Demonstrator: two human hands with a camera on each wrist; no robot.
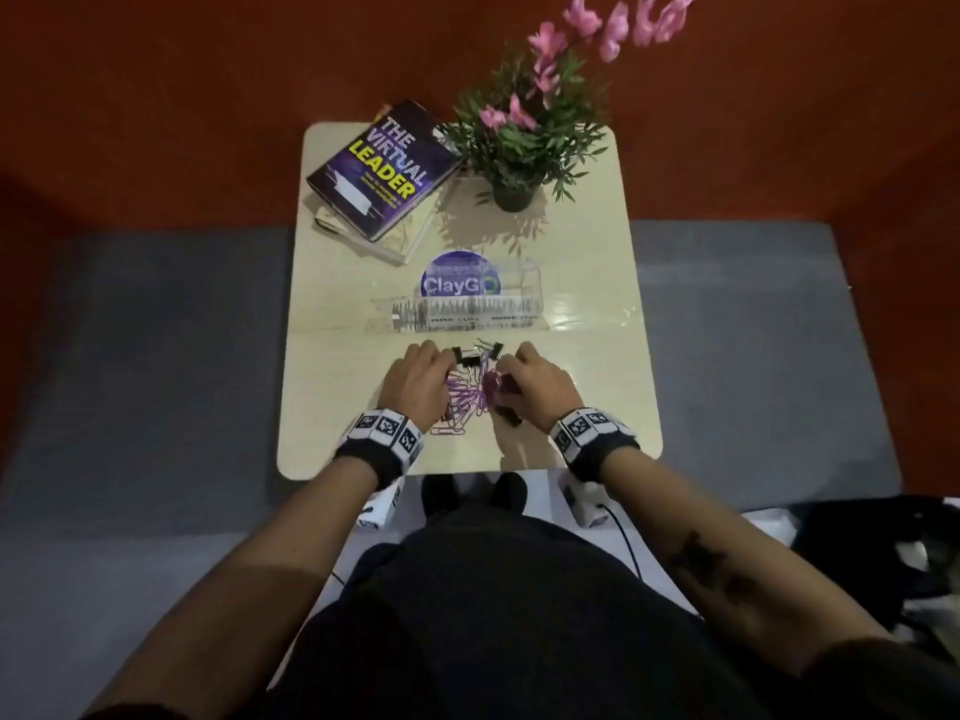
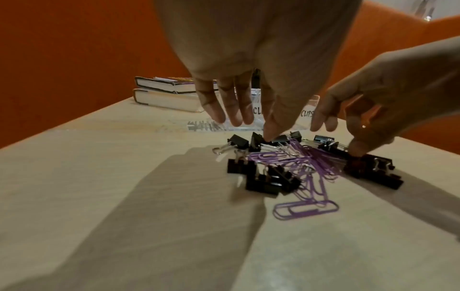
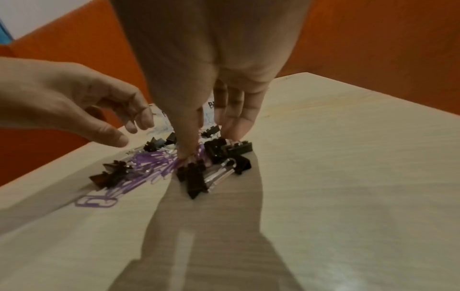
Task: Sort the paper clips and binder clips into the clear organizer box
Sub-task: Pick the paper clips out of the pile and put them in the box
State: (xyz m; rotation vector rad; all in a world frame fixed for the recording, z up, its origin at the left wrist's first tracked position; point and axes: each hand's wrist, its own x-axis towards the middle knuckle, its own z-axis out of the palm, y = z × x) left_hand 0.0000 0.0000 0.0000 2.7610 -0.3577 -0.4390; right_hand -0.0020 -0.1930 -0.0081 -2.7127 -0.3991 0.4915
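Note:
A mixed heap lies on the pale table point(image 1: 597, 366): purple paper clips point(image 1: 467, 402) point(image 2: 306, 157) point(image 3: 149, 163) tangled with black binder clips point(image 1: 470, 356) point(image 2: 263, 183) point(image 3: 196, 181). Just behind it stands the clear organizer box point(image 1: 467, 309) point(image 2: 206, 126), with nothing visible inside. My left hand point(image 1: 441, 363) point(image 2: 251, 130) hovers over the heap's left side with relaxed fingers, its thumb tip touching a binder clip. My right hand point(image 1: 506, 374) point(image 3: 211, 144) reaches down on the right side, its thumb resting on the clips, with nothing lifted.
Two stacked books point(image 1: 379, 174) lie at the back left and a potted pink-flowered plant point(image 1: 524, 148) stands at the back right. A round blue sticker point(image 1: 460, 283) shows through the box. One purple paper clip point(image 2: 306, 210) lies apart, nearer the front edge.

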